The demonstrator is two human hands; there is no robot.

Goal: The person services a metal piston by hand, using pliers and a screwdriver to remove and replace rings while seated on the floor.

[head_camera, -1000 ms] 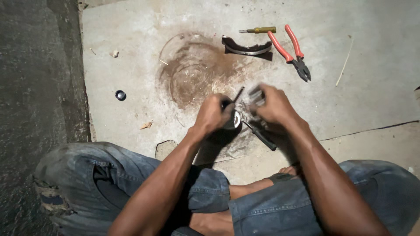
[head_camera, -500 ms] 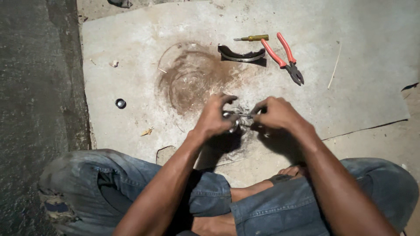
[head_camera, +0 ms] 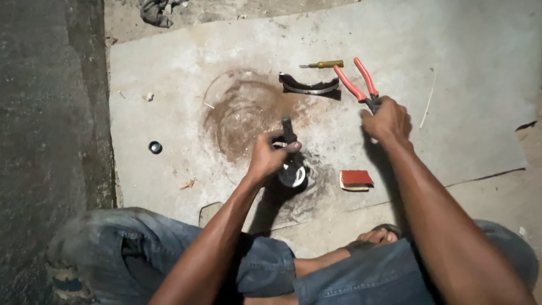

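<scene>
While left hand [head_camera: 270,156] grips metal part [head_camera: 292,169], right hand [head_camera: 387,120] grasps pliers [head_camera: 355,83].

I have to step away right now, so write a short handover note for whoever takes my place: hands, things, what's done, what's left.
Left hand: closed on a dark tool handle standing on a round metal part on the grey board.
Right hand: over the jaw end of the red-handled pliers; grip not clear.
Nearby: curved dark shoe-shaped piece, yellow-handled screwdriver, red block, small black ring.
Done: round part set down, tool on it.
Left: pliers not yet lifted; the other pieces lie untouched.
</scene>
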